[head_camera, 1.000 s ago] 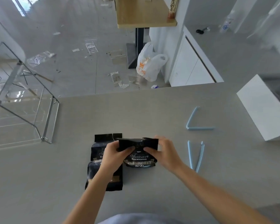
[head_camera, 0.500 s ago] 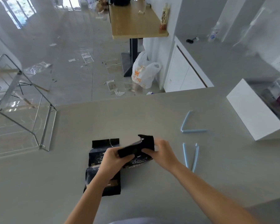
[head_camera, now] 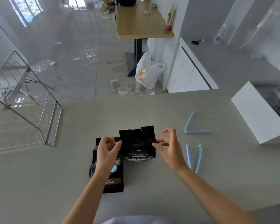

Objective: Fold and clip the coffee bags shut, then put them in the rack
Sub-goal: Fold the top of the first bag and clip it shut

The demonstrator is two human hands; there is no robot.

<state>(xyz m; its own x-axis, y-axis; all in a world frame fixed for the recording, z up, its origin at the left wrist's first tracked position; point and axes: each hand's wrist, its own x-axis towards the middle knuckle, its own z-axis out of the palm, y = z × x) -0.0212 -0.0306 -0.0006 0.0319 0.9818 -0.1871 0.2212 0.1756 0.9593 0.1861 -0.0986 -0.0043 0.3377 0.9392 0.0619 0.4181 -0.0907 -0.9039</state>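
Pinching from both sides, the left hand (head_camera: 107,148) and right hand (head_camera: 169,147) meet the edges of the upright coffee bag (head_camera: 138,143), fingertips on the black foil, its torn top unfolded and standing open. White script reads "Treasure" with "BLUE MOUNTAIN" beneath. Just beside it, under the left wrist, the second coffee bag (head_camera: 111,183) lies flat on the desk (head_camera: 152,113), its label ending "FOOD". Two open blue clips (head_camera: 193,156) (head_camera: 194,126) wait to the right, near a white box (head_camera: 255,113). The wire rack (head_camera: 27,101) stands far left. Beyond, a bottle (head_camera: 169,18) with Chinese characters sits on a wooden table (head_camera: 141,25).
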